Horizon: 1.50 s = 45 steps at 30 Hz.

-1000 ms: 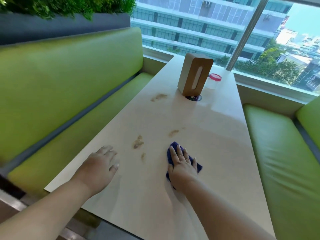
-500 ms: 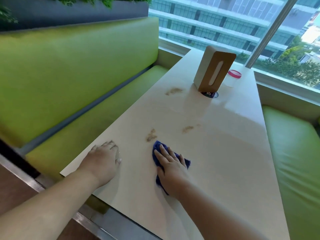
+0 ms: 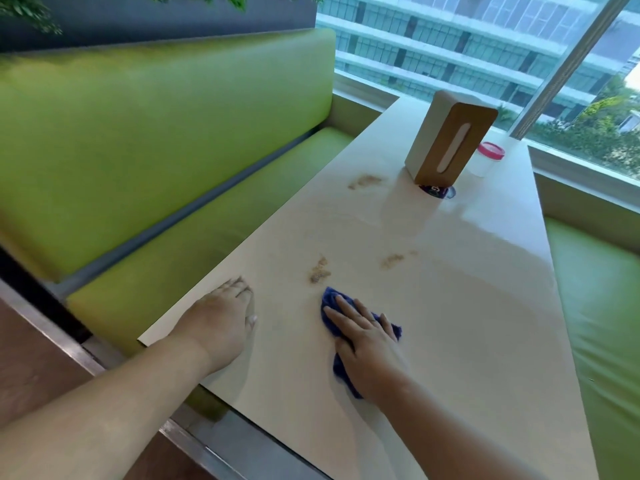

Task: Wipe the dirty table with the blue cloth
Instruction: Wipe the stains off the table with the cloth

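Beside a window (image 3: 485,46) and green benches (image 3: 156,133), the right grip (image 3: 367,337), fingers flat, presses the blue cloth (image 3: 330,301) on the surface (image 3: 450,306) just short of brown stains (image 3: 319,271); the left grip (image 3: 225,317) rests released near the left edge.

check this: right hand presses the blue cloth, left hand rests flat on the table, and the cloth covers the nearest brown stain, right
No. In the head view the blue cloth lies short of the nearest brown stain, which shows uncovered. The right hand does press the cloth and the left hand rests flat on the table.
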Motion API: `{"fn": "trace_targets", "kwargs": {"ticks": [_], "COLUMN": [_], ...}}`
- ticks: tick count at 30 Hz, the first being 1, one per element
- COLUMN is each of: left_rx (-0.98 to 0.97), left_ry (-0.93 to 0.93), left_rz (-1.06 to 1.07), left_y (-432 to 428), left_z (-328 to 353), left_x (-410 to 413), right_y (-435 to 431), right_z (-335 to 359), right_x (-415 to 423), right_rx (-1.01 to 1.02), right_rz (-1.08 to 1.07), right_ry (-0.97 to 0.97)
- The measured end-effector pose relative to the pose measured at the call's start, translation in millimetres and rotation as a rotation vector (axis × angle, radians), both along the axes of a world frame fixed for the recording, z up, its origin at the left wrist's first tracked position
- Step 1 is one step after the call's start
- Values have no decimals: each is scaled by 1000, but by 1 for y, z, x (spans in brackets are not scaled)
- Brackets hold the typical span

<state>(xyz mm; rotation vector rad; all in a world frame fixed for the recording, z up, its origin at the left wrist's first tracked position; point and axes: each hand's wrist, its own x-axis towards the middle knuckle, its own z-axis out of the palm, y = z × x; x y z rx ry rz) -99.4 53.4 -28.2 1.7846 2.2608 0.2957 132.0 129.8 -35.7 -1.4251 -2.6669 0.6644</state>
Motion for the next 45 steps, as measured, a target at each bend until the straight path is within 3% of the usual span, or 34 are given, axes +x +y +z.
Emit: {"fn": "trace_targets", "kwargs": {"ticks": [6,12,16,22,27,32,37,45], "left_rx": [-15,-29,-37,-85,-134,-43,-59,112], "left_ry": [30,23,3,35,0,-49,-85,-209], "left_rz": [-4,-5,8,28,43,131,154,88], "left_y": [1,1,2,3,-6,-14,-11,6], "left_z": [0,0,2,1,6,9,12,14], "left_x": [1,-1,1,2,-5,-22,-44,-81], "right_y": [6,3,16,-27,-15,-48,-2,-3], "right_z": [0,-1,0,-4,-5,-7,-5,-8], "right_x": [-34,6,-17,-47,-62,-83,-137,-178], "right_rx": [9,32,18,58,81,64,78,43], "right_rz": [-21,-7,-47,276,231,396,219,107], "right_ry": [-52,-16,-46,81,32,37,-13,-11]}}
